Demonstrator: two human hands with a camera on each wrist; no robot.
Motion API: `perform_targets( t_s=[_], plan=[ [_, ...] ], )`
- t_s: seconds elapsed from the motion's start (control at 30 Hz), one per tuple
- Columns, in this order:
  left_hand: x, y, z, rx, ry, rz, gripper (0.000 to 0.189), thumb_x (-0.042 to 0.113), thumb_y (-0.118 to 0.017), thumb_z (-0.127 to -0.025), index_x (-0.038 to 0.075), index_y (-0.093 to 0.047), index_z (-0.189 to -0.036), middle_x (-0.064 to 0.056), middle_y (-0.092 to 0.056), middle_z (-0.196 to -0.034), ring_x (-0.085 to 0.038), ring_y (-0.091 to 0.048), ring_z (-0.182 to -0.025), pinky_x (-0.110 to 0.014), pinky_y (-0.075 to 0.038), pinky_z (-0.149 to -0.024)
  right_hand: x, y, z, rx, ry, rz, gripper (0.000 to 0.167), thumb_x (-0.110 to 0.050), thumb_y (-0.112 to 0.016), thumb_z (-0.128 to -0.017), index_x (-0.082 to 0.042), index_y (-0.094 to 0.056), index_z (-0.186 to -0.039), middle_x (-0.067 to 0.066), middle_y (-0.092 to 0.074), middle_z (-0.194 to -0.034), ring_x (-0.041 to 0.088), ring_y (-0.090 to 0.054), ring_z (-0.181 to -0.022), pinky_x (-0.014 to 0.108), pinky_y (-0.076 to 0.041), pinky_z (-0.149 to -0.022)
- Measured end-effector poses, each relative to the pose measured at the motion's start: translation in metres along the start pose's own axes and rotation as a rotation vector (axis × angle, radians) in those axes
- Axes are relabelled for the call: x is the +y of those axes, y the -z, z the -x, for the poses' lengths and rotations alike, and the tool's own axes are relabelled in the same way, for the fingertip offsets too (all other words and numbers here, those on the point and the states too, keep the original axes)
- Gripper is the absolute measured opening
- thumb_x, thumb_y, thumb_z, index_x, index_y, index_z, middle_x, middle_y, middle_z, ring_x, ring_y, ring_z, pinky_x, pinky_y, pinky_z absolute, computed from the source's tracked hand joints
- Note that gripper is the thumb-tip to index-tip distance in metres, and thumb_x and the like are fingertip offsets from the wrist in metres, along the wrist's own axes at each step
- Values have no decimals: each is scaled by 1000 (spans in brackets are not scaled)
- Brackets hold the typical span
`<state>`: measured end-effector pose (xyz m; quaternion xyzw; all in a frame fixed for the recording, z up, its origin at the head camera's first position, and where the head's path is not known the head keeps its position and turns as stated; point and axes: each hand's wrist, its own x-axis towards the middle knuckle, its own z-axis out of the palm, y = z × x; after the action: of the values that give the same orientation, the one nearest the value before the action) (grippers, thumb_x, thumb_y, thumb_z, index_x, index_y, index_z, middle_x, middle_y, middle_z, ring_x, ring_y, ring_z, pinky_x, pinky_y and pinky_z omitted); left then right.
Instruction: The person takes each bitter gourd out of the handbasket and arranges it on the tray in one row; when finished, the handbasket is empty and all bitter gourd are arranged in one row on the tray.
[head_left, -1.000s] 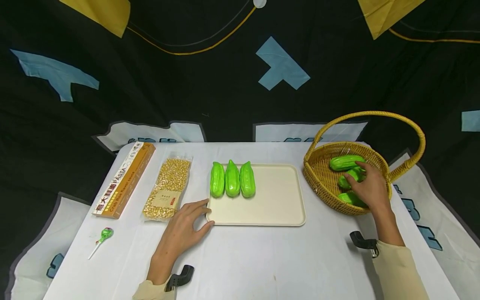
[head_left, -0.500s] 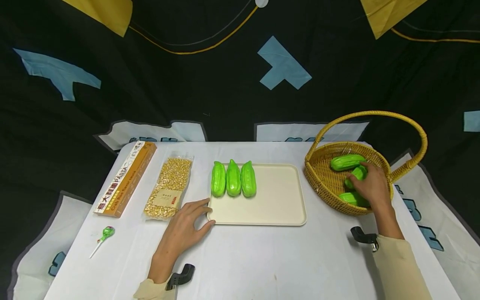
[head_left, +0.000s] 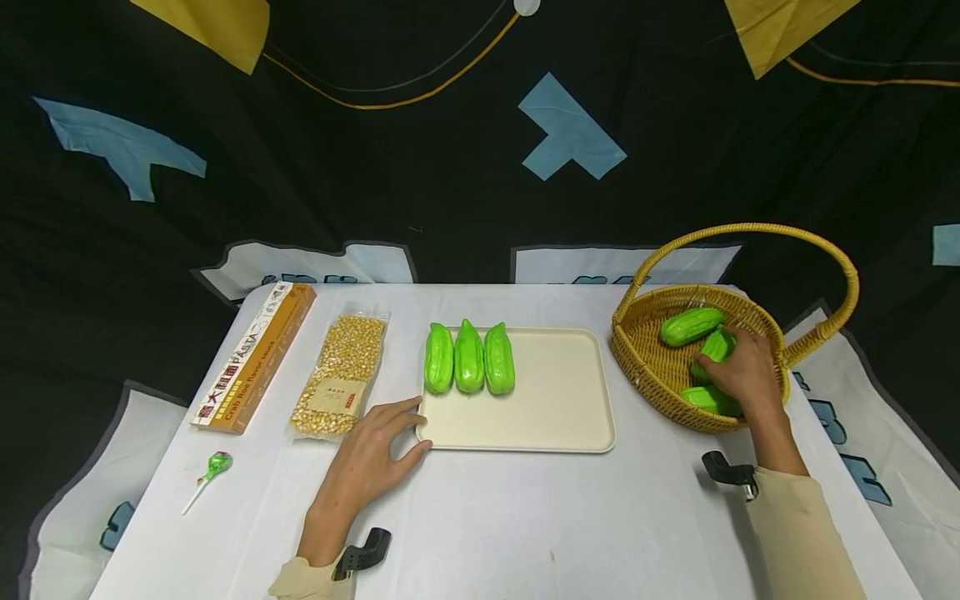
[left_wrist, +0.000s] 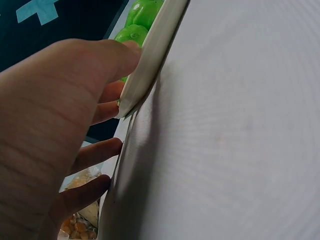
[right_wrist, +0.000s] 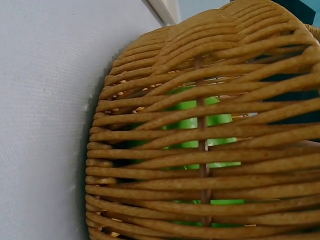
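In the head view, my right hand [head_left: 742, 371] reaches into the wicker basket [head_left: 637, 367] and holds a green toy cucumber [head_left: 712, 348] between thumb and fingers. Two more cucumbers lie in the basket, one behind [head_left: 690, 327] and one in front [head_left: 708, 400]. My left hand [head_left: 367, 458] touches the near left corner of a cream tray [head_left: 558, 392], its fingers loosely spread. Three cucumbers [head_left: 469, 358] stand side by side on the tray's left. The left wrist view has the thumb on the tray's rim [left_wrist: 150, 65]. In the right wrist view, basket weave [right_wrist: 200, 130] hides most of the right hand.
A bag of corn kernels [head_left: 341, 367] lies left of the tray, with a pasta box [head_left: 258, 358] beyond it. Nearer the front left is a lollipop [head_left: 213, 471]. The basket's tall handle [head_left: 750, 227] arches over its opening, near the right edge of the white table [head_left: 525, 525].
My right hand shifts slightly within the basket, and the cucumber in its grasp tilts more upright. The rear cucumber turns a little. My left hand stays at the tray corner.
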<state>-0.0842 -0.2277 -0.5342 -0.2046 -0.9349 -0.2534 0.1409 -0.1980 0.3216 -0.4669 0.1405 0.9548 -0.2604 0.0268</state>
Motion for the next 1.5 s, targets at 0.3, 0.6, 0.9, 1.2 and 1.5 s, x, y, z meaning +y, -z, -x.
perform_targets(
  t_s=[0.3,0.6,0.9,1.2,1.5],
  plan=[
    [0,-1,0,-3,0,-5,35,35,-88,-91,13,-79,-117,-6,-68,-147,-31,-66,-130,-50,-55,-111,3,1,-2,-27,-5,-7,85,-28,-71,-100,11,-27,-162,46,-25,-158,60,-35,-139,77,-38,-114],
    [1,0,0,-16,7,-3,35,35,-88,-91,13,-79,-117,-7,-68,-147,-31,-66,-131,-51,-55,-111,4,1,3,-36,15,-46,86,-26,-71,-99,9,-25,-163,45,-30,-157,59,-35,-137,76,-40,-111],
    [2,1,0,-21,16,-1,35,35,-88,-91,13,-79,-117,-7,-68,-147,-31,-65,-131,-50,-55,-111,0,3,11,-6,42,-55,88,-25,-73,-99,6,-25,-165,44,-31,-159,62,-35,-141,78,-37,-113],
    [1,0,0,-14,16,-2,35,35,-88,-91,13,-79,-117,-7,-68,-148,-31,-65,-131,-50,-55,-111,-9,9,22,36,102,-59,87,-24,-74,-98,4,-27,-165,44,-32,-159,64,-32,-144,81,-34,-113],
    [0,0,1,-6,14,-7,36,36,-88,-91,13,-79,-117,-7,-68,-148,-31,-66,-130,-50,-55,-111,-12,9,30,91,162,-62,84,-20,-76,-97,7,-32,-163,43,-36,-156,63,-36,-142,81,-36,-111]
  ],
)
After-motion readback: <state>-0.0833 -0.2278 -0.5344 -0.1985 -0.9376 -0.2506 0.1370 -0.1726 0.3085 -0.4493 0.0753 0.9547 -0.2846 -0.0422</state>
